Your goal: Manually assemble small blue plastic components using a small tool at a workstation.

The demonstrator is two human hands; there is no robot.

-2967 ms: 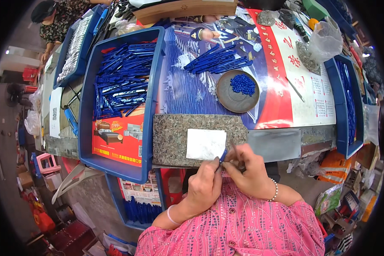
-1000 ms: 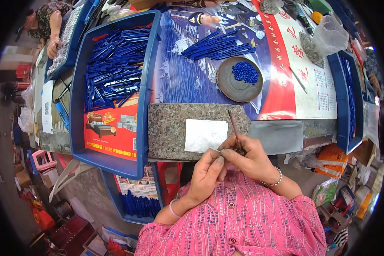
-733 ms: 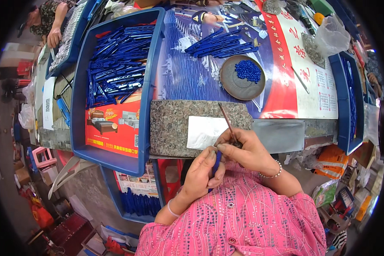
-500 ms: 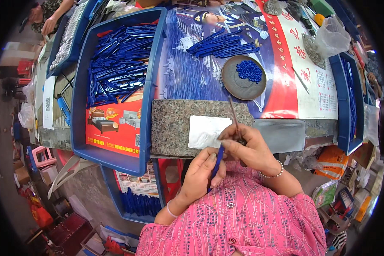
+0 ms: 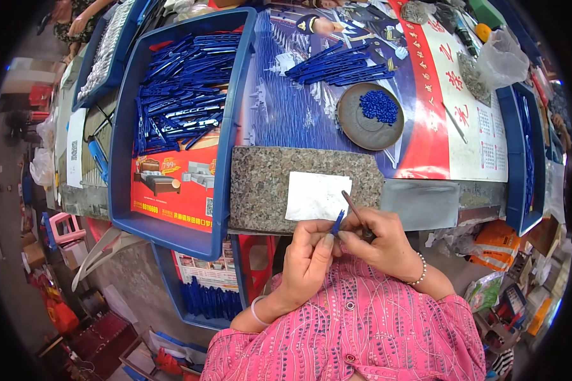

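My left hand (image 5: 308, 257) is closed around a slim blue plastic strip (image 5: 339, 221), whose upper end sticks out past the fingers. Close beside it, my right hand (image 5: 381, 238) grips a thin dark rod-like tool (image 5: 351, 206) that slants up and left; its fingertips meet the left hand's at the strip. Both hands are at the near edge of a speckled granite slab (image 5: 260, 190), by a white sheet of paper (image 5: 314, 195) lying on it. Beyond the slab, a round brown dish (image 5: 362, 134) holds small blue pellets (image 5: 379, 106). Several more blue strips (image 5: 340, 66) lie behind the dish.
To the left, a large blue tray (image 5: 221, 209) holds a heap of blue strips (image 5: 181, 89). Below it hangs another blue bin (image 5: 171, 279) with more strips. A blue bin (image 5: 535, 190) stands at the right edge, and a clear plastic bag (image 5: 502, 57) lies at the back right.
My hands have come closer together and turned; the blue strip now points up and right, with less of it showing. The tool's tip has dropped from near the dish to over the paper.
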